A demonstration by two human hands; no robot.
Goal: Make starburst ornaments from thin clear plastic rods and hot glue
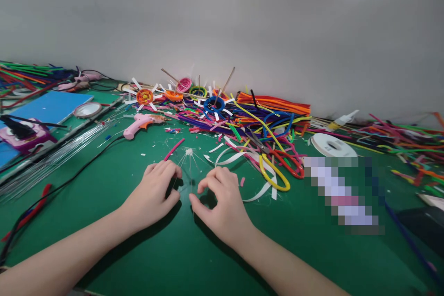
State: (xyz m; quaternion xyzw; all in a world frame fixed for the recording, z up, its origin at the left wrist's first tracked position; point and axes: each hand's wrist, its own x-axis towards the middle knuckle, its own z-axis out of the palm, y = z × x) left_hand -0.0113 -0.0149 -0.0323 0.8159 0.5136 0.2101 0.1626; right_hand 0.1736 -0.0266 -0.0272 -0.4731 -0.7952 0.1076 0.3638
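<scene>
A small white piece with thin clear strands fanning out from it [189, 152] stands on the green table [166, 259], just beyond my hands. On its left side, my left hand [157, 189] has curled fingers, with thumb and forefinger apart and nothing visible between them. To the right, my right hand [220, 199] is curved the same way, its thumb and forefinger separated by a gap. Some strands run down between the two hands. A pink pipe-cleaner piece [174, 149] lies beyond my left fingers.
A pink glue gun [142, 123] with a black cord lies at back left. Scissors [282, 186], white strips and a white ribbon spool [333, 145] are at right. Piled pipe cleaners [274, 101] and small round woven pieces [144, 96] line the wall.
</scene>
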